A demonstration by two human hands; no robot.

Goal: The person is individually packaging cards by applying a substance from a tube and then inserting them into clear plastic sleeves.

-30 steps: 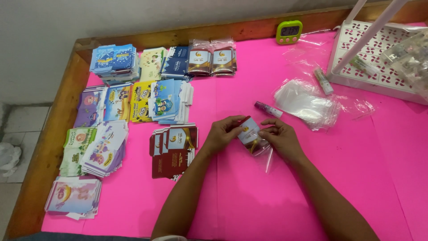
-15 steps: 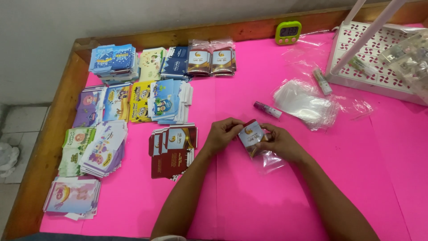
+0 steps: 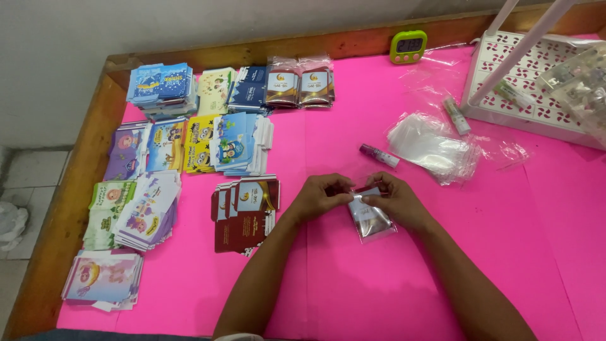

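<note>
My left hand [image 3: 320, 197] and right hand [image 3: 396, 202] both pinch the top of a small clear sleeve [image 3: 371, 218] holding a dark red card — it hangs just above the pink table [image 3: 379, 290], centre. Just left: a stack of maroon flat cards [image 3: 245, 213]. Further left, fanned stacks in purple, green, yellow and blue [image 3: 189, 145]. Beyond my hands, a small vial with a purple cap [image 3: 379, 155] beside a heap of clear plastic bags [image 3: 432, 146]. Far edge — two bagged brown packs [image 3: 299, 86], a green timer [image 3: 408, 46], a white perforated rack [image 3: 533, 104] holding clear packets.
</note>
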